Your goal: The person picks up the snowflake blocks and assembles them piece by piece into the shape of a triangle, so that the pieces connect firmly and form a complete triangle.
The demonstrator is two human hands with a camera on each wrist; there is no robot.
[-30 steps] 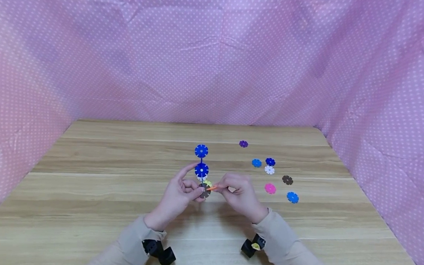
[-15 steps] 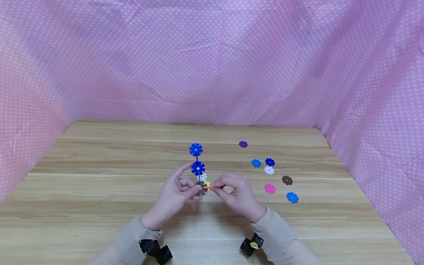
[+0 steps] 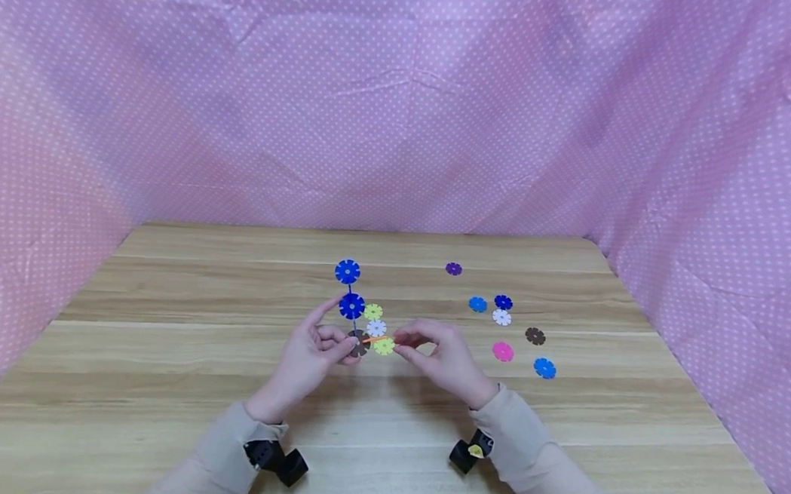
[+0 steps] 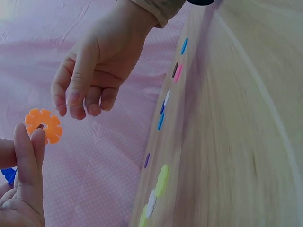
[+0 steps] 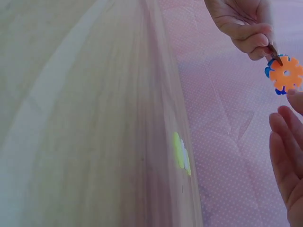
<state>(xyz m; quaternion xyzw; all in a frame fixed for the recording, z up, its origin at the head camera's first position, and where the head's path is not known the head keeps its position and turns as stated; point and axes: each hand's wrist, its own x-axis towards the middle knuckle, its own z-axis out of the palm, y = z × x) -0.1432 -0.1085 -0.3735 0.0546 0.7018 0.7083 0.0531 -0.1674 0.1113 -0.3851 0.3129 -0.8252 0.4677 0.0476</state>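
My left hand (image 3: 310,355) pinches a dark brown notched plastic disc (image 3: 362,348), a snowflake-type building piece. Above it rises a chain of slotted discs, with an upper blue disc (image 3: 348,271) and a lower blue disc (image 3: 352,305) facing the head camera. Edge-on in the head view, an orange disc (image 3: 375,339) is slotted into the brown one; its face shows as an orange disc (image 5: 292,81) in the right wrist view. Close to its right side is my right hand (image 3: 442,357), fingers loosely bent. In the left wrist view a gap separates the right fingers (image 4: 75,104) from the orange disc.
Behind the hands, a yellow disc (image 3: 373,311), a white disc (image 3: 376,327) and another yellow disc (image 3: 384,345) lie together on the wooden table (image 3: 196,288). Several loose discs, including a pink disc (image 3: 503,351) and a purple disc (image 3: 454,269), lie to the right.
My left hand has moved left with the chain, uncovering the yellow and white discs. The orange disc went along with it, and my right fingers have let go of it.
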